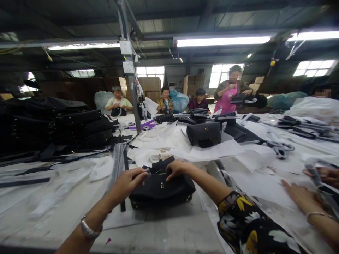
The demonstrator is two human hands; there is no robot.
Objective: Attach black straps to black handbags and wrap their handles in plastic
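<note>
Left hand (136, 177): closed on strip (147, 171).
Right hand (175, 169): grip unclear.
Bag (164, 194): set near table's (159, 233) front edge; likely soft, best held by top.

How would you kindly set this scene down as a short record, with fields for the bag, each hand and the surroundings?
Bag: black bag with a gold-coloured clasp, on a pale table
Left hand: left hand pinches a small greyish piece at the bag's upper left; exact part unclear
Right hand: right hand at the bag's top, fingers curled downward; grip unclear
Beyond: second bag, with white paper around it
Far left: pile of black bags
Near right: co-worker's hand
</note>
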